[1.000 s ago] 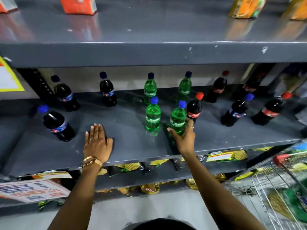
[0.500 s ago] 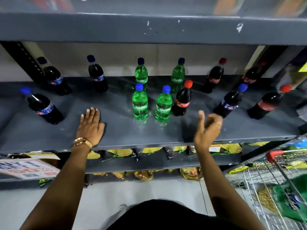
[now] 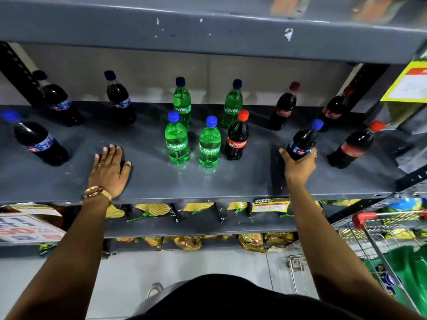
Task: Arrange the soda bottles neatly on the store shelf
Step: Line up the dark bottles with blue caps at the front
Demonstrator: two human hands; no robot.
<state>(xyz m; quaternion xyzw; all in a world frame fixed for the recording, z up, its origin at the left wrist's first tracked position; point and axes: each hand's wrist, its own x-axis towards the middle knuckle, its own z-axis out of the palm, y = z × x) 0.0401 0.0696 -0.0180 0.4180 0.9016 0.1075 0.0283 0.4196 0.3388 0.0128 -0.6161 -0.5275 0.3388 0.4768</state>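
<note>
Sorting looks to be the step in hand: the right hand (image 3: 299, 163) has its fingers (image 3: 312, 154) wrapped round the lower body of a blue-capped Pepsi bottle (image 3: 302, 143), which stands, or has just left, the grey shelf (image 3: 208, 183) well to the right of the Sprite cluster (image 3: 193, 135), in among the red caps. The left hand (image 3: 109, 168) lies flat on the shelf to the left of that cluster, fingers spread and gripping nothing, seemingly bracing the person.

Whether the bottle's base touches the shelf I cannot tell; the hand hides it.

Counting from the Sprite cluster as the marker: four green Sprite bottles, two at the back and two in front. Just right of the front pair, nearly touching, stands one Coca-Cola bottle (image 3: 237, 137), and three more red-capped colas stand farther right, so four Coca-Cola in all. To the left of the cluster are three blue-capped Pepsi bottles, two at the back and one nearer the front edge; with the held one that makes four Pepsi. Twelve bottles altogether.

My guess is the held Pepsi belongs with its three fellows, so the next move calls for carrying it across, over or in front of the Sprite cluster without knocking those caps, and setting it upright on the bare patch left of the cluster, near the resting left hand.
</note>
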